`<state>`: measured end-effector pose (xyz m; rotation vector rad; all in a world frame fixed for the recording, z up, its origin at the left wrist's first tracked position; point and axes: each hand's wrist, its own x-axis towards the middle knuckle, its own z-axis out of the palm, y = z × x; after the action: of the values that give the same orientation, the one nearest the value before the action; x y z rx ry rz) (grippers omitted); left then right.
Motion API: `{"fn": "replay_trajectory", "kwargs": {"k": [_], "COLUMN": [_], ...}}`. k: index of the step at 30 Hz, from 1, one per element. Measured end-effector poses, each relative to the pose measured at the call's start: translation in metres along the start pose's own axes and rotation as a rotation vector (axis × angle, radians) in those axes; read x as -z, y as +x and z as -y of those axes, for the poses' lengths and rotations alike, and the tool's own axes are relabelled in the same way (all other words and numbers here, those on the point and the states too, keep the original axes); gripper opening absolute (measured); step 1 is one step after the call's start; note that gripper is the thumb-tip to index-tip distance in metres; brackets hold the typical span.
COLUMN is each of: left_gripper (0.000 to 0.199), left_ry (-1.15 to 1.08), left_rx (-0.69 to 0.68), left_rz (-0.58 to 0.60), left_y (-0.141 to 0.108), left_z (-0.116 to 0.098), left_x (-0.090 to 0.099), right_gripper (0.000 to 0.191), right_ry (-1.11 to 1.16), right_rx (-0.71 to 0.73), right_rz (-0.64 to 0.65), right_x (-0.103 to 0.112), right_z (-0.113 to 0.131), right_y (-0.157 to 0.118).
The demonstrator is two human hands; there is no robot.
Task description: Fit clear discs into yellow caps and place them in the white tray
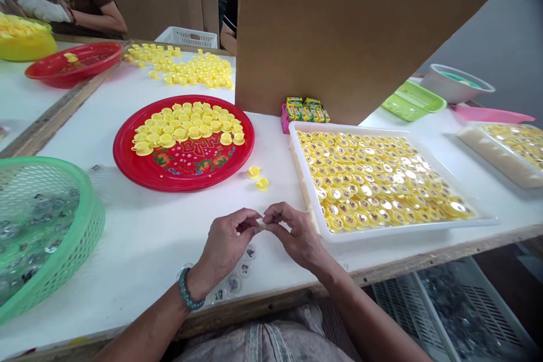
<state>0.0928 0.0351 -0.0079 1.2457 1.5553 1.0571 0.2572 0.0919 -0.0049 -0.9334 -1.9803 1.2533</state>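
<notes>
My left hand [231, 237] and my right hand [292, 232] meet above the white table, both closed in a pinch. Between their fingertips is a small clear piece [262, 223]; its exact shape is mostly hidden. Several clear round discs with dark printed figures [233, 283] lie below my left hand, partly covered by the wrist. Just beyond my fingers sit two small yellow cup-shaped pieces [262, 184]. A red round tray [186, 178] farther off holds many similar yellow pieces. Right of my hands, a white tray [321, 220] is filled with rows of yellow pieces topped with printed discs.
At left stands a green basket [91, 226] of clear discs. Loose yellow pieces [199, 70] lie at the back. A cardboard panel [322, 39] rises behind a pink box [285, 119] of small packets. A gloved co-worker's hand [44, 8] is far left. White crates [428, 300] stand below the table.
</notes>
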Motion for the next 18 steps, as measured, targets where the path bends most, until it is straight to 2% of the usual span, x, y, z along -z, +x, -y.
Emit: {"fn": "replay_trajectory", "kwargs": {"k": [2,5,9,14,18], "left_gripper": [0.009,0.012,0.018,0.021,0.018], "left_ry": [0.000,-0.111,-0.289,-0.369,-0.419], "left_rx": [0.001,0.050,0.116,0.187,0.154], "left_rz": [-0.002,-0.017,0.026,0.045,0.040], "left_y": [0.000,0.000,0.002,0.004,0.008], "left_z": [0.000,0.002,0.003,0.002,-0.002], "left_x": [-0.001,-0.004,-0.008,-0.013,-0.014], "right_gripper": [0.010,0.017,0.033,0.032,0.030], "right_ry": [-0.006,-0.090,-0.283,-0.353,-0.307], "right_rx": [0.019,0.035,0.081,0.102,0.107], "right_rz": [-0.007,-0.041,-0.072,-0.218,-0.226], "right_x": [0.003,0.003,-0.011,-0.035,-0.035], "right_z": [0.001,0.001,-0.001,-0.010,-0.017], "right_y": [0.000,-0.004,-0.010,-0.006,0.000]}}
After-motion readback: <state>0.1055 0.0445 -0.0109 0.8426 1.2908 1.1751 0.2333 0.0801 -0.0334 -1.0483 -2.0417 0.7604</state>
